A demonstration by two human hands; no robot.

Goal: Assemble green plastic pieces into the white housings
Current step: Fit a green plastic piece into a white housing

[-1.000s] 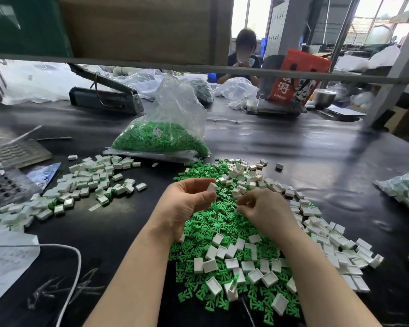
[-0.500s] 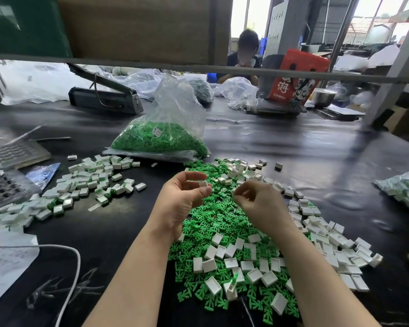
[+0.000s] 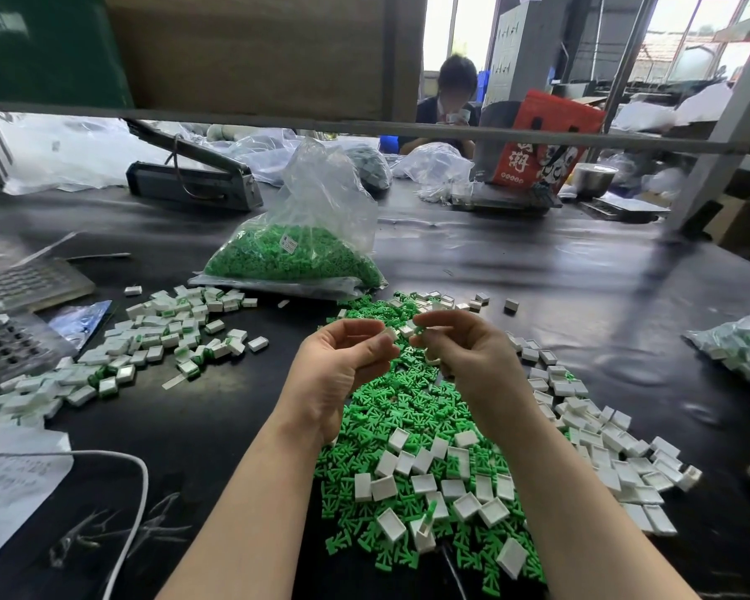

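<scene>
Both my hands hover over a heap of loose green plastic pieces [image 3: 390, 409] mixed with empty white housings [image 3: 425, 482] on the black table. My left hand [image 3: 343, 361] pinches a small white housing [image 3: 391, 334] at its fingertips. My right hand [image 3: 468, 348] faces it, a few centimetres away, fingers curled and pinching a small green piece [image 3: 417, 332] that is mostly hidden. More white housings [image 3: 598, 435] trail off to the right of the heap.
A pile of housings with green pieces in them [image 3: 157, 339] lies at the left. A clear bag of green pieces [image 3: 295, 257] stands behind the heap. Perforated trays [image 3: 14, 313], paper and a white cable [image 3: 126, 513] lie left; another bag [image 3: 741, 344] sits right. A person sits across the table.
Both hands have lifted off the heap and drawn closer together, the left one carrying the white housing toward the right hand's fingertips.
</scene>
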